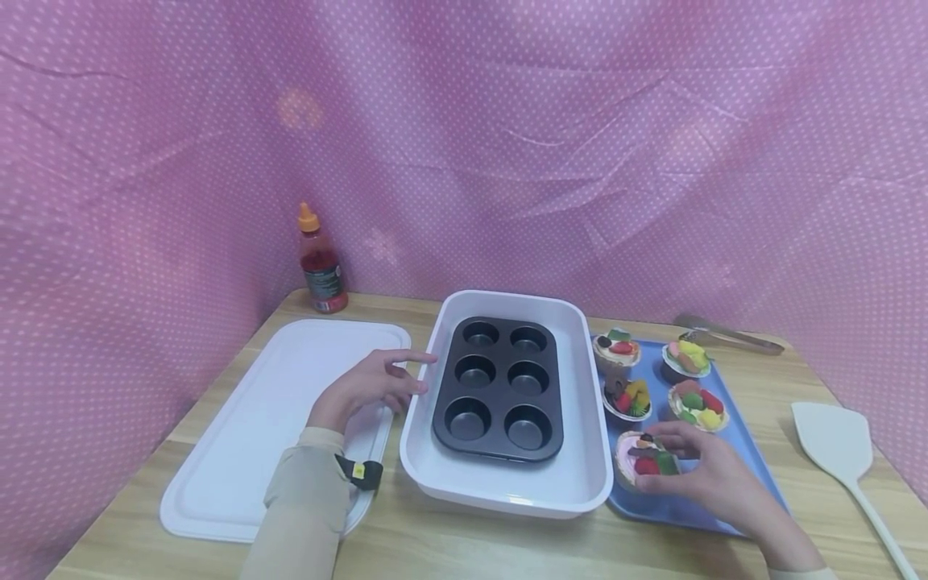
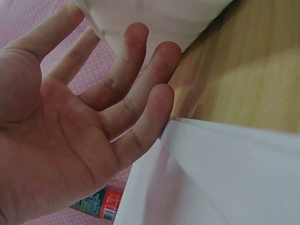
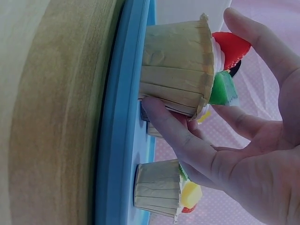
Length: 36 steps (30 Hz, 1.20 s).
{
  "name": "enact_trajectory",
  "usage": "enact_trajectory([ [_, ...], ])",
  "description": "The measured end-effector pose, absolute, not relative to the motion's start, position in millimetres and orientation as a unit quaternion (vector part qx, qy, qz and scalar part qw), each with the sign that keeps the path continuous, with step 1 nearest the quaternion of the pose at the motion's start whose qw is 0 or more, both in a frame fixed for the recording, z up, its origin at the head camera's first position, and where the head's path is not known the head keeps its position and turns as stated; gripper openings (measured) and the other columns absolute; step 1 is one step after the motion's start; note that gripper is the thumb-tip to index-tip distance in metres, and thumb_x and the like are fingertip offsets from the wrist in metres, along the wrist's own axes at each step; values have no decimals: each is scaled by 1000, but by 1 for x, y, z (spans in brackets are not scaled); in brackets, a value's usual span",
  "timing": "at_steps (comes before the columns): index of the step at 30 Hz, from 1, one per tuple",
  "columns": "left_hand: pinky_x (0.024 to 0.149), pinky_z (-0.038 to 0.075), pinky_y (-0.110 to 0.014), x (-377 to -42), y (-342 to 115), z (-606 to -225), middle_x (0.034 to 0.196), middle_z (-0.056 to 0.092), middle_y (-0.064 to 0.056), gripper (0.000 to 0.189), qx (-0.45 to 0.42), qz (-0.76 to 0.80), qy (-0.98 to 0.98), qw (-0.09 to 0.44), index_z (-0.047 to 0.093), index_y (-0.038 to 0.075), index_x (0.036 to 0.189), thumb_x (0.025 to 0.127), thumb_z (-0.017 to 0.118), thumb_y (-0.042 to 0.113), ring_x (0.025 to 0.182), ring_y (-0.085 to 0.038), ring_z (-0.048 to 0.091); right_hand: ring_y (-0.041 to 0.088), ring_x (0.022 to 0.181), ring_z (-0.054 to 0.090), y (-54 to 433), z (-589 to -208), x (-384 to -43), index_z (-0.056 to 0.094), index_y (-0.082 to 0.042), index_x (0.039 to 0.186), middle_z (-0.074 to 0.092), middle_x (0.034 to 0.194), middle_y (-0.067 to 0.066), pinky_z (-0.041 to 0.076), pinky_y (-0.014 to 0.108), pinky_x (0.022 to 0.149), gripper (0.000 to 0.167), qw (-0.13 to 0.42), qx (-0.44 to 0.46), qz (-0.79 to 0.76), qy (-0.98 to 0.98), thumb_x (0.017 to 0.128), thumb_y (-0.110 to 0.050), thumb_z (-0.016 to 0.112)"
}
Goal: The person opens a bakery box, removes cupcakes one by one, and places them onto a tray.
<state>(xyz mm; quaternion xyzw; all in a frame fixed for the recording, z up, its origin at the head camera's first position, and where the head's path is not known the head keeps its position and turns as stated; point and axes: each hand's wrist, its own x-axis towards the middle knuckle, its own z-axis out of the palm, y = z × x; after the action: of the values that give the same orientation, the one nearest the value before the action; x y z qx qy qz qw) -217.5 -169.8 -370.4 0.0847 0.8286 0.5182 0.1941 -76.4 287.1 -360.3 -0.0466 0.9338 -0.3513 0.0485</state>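
Observation:
My left hand (image 1: 373, 383) is at the left side of a white tub (image 1: 507, 493), its index finger and thumb at the rim and the other fingers loosely bent. In the tub lies a black muffin pan (image 1: 499, 387) with bare cups. At the right, my right hand (image 1: 714, 475) is spread around a cupcake (image 1: 631, 463) with pink cream and fruit pieces. The right wrist view shows fingers against its pleated paper cup (image 3: 178, 70), while the thumb stands off the rim. That cupcake sits on a blue tray (image 1: 754, 463) beside several other fruit-topped cupcakes (image 1: 698, 405).
A white board (image 1: 268, 419) lies left of the tub. Behind it stands a red sauce bottle (image 1: 324, 270) with an orange cap. Tongs (image 1: 739, 336) lie behind the blue tray, and a pale spatula (image 1: 834, 439) lies right of it. Pink dotted cloth hangs around the table.

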Motion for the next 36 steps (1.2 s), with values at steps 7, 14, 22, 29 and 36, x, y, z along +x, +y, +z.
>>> enact_trajectory([
  [7,72,59,-36,-217,-170,-371,94,72,-11,56,83,514,831,194,63,25,138,86,80,23,79,-24,70,46,118,61,287,-360,-78,58,-5,136,63,133,23,52,64,85,74,58,-36,-345,936,77,-39,87],
  [14,72,59,-35,-217,-170,-371,94,72,-11,55,79,512,833,194,63,26,138,86,80,22,79,-25,70,46,118,60,287,-359,-78,58,-5,136,63,134,23,52,64,85,75,59,-36,-345,936,76,-39,87],
  [22,72,59,-35,-217,-170,-371,94,71,-11,55,74,511,833,196,63,26,138,86,80,23,80,-25,70,45,116,62,286,-361,-78,58,-4,135,63,133,23,53,62,85,73,50,-50,-350,934,76,-37,87],
  [29,71,59,-36,-217,-170,-370,94,72,-12,55,78,513,832,196,63,25,138,86,80,22,79,-26,70,44,116,61,286,-362,-78,58,-4,136,63,133,22,54,58,84,73,52,-50,-356,932,77,-36,87],
  [36,70,59,-36,-216,-170,-368,91,72,-12,56,88,519,827,195,62,22,139,86,80,22,77,-26,71,44,115,61,285,-362,-77,57,-4,136,63,133,22,54,58,83,73,46,-56,-361,930,77,-35,87],
])
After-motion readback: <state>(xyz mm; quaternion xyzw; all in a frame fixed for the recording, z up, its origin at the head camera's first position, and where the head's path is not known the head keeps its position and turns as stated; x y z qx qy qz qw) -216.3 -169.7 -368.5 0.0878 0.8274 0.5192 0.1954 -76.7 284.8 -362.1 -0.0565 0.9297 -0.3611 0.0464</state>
